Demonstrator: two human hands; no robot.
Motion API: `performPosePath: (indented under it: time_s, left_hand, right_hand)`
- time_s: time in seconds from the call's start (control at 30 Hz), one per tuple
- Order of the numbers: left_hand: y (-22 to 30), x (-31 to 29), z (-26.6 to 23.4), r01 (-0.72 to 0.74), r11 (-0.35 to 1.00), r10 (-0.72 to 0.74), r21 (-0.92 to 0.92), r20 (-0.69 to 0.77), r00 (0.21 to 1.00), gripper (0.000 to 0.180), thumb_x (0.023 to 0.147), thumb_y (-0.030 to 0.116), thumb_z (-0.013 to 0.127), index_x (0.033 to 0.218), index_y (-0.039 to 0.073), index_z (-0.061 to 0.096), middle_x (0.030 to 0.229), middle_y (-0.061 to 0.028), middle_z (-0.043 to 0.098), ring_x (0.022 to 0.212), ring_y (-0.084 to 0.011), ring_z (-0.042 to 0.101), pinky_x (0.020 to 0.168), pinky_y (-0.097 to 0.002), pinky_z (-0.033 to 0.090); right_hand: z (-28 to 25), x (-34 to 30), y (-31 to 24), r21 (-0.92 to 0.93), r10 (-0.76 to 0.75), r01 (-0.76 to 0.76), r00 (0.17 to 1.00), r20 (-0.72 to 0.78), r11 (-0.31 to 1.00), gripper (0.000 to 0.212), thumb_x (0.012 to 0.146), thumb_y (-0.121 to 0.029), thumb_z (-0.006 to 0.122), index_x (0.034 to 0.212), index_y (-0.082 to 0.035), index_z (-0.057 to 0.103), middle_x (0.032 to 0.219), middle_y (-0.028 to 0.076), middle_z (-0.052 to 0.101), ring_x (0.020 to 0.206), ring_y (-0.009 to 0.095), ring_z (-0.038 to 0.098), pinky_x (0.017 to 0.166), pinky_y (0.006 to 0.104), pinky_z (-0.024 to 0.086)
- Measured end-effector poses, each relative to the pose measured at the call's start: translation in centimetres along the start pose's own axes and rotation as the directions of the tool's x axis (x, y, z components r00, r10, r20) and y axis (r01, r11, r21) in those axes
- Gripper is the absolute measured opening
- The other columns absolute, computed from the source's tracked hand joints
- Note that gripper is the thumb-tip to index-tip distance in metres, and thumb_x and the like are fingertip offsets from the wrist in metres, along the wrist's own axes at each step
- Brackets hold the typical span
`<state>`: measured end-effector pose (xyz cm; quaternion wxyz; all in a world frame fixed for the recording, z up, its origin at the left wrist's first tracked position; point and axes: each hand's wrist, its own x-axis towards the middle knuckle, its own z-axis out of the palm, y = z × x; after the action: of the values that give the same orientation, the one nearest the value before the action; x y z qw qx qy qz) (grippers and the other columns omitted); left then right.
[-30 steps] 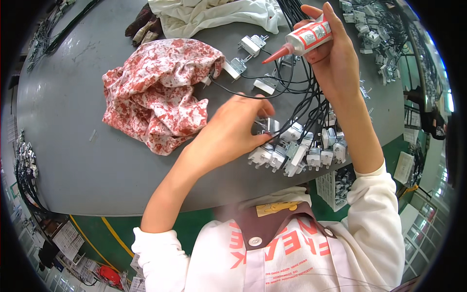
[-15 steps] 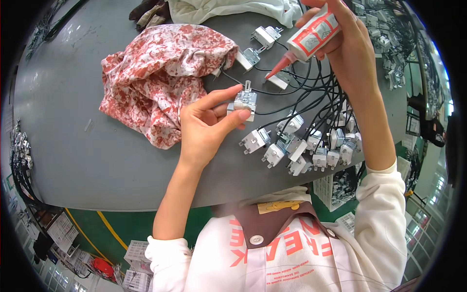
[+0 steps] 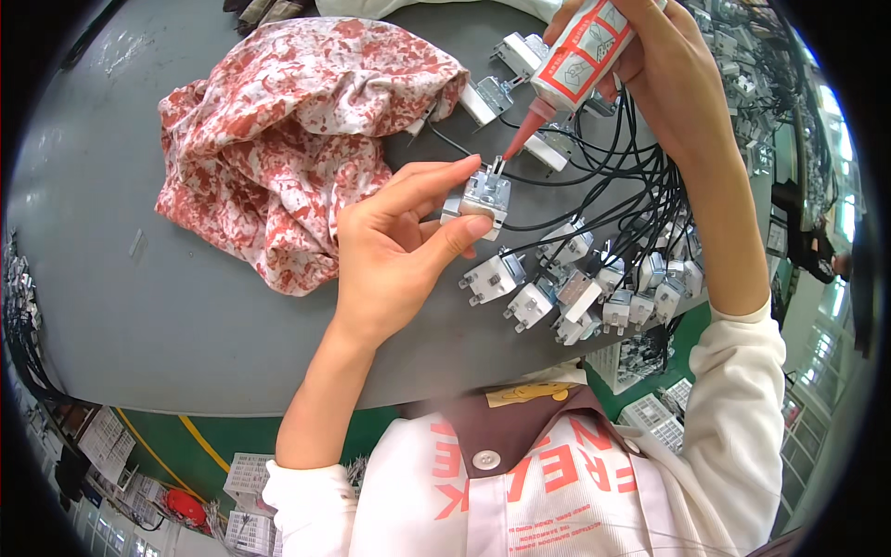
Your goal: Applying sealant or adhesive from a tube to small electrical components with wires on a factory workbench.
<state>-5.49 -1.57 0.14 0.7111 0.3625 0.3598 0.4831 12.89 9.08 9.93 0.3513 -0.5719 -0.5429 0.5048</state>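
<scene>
Between the thumb and forefinger of my left hand [image 3: 390,241] is a small white and metal plug-like part [image 3: 484,197], its metal prong pointing away from me. A black cable seems to run from it to the right. My right hand [image 3: 664,79] grips a white and red glue tube [image 3: 587,58] tilted downward. The tube's reddish nozzle [image 3: 529,128] has its tip at the prong of the held part; whether they touch I cannot tell. Just beyond lie similar parts, one a white block [image 3: 546,148] behind the nozzle.
A crumpled red and white cloth [image 3: 278,139] lies left of my left hand on the grey table [image 3: 186,325]. Several cabled white parts [image 3: 534,304] cluster at the right near edge, their black cables [image 3: 640,186] bundled. More parts [image 3: 742,65] are heaped at the far right.
My right hand has brought the nozzle down and nearer, so its tip is now at the held part's prong. My left hand keeps its pinch. The whole view has shifted slightly.
</scene>
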Motion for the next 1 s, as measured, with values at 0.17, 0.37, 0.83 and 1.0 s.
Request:
performPosePath:
  time_s: [0.17, 0.37, 0.83, 1.0]
  left_hand:
    - [0.12, 0.04, 0.05, 0.002, 1.000, -0.002, 0.004, 0.010, 1.000, 0.039, 0.076, -0.007, 0.064, 0.114, -0.002, 0.057, 0.108, -0.0091, 0.053, 0.086, -0.0110, 0.057, 0.061, -0.0206, 0.051]
    - [0.09, -0.08, 0.00, -0.008, 1.000, 0.008, -0.003, 0.009, 1.000, 0.039, 0.076, -0.007, 0.064, 0.114, -0.003, 0.057, 0.107, -0.0087, 0.053, 0.087, -0.0121, 0.057, 0.061, -0.0210, 0.052]
    - [0.19, -0.08, 0.13, -0.008, 1.000, 0.008, 0.009, 0.013, 1.000, 0.040, 0.075, -0.008, 0.064, 0.114, -0.002, 0.057, 0.108, -0.0088, 0.053, 0.090, -0.0135, 0.058, 0.061, -0.0208, 0.053]
    - [0.05, -0.12, 0.10, -0.017, 1.000, 0.017, 0.012, 0.010, 1.000, 0.040, 0.075, -0.009, 0.064, 0.114, -0.001, 0.057, 0.108, -0.0091, 0.053, 0.091, -0.0134, 0.058, 0.062, -0.0208, 0.053]
  right_hand:
    - [-0.06, 0.11, 0.21, -0.042, -0.009, 0.009, 1.000, 0.002, 0.999, 0.042, 0.092, -0.038, 0.048, 0.091, 0.002, 0.062, 0.061, 0.003, 0.060, 0.044, 0.008, 0.055, 0.037, 0.0183, 0.040]
    - [0.11, 0.10, 0.17, -0.062, -0.007, 0.006, 1.000, -0.011, 0.998, 0.042, 0.092, -0.038, 0.049, 0.090, 0.002, 0.062, 0.060, 0.004, 0.060, 0.043, 0.008, 0.055, 0.037, 0.0185, 0.041]
    - [-0.05, 0.01, 0.07, -0.123, -0.022, 0.023, 1.000, 0.007, 0.992, 0.042, 0.091, -0.039, 0.050, 0.089, 0.000, 0.064, 0.058, 0.003, 0.060, 0.043, 0.008, 0.055, 0.037, 0.0191, 0.041]
    - [-0.08, 0.09, 0.09, -0.142, -0.035, 0.040, 0.999, 0.033, 0.989, 0.043, 0.091, -0.040, 0.050, 0.089, 0.001, 0.064, 0.058, 0.003, 0.060, 0.042, 0.008, 0.055, 0.038, 0.0193, 0.042]
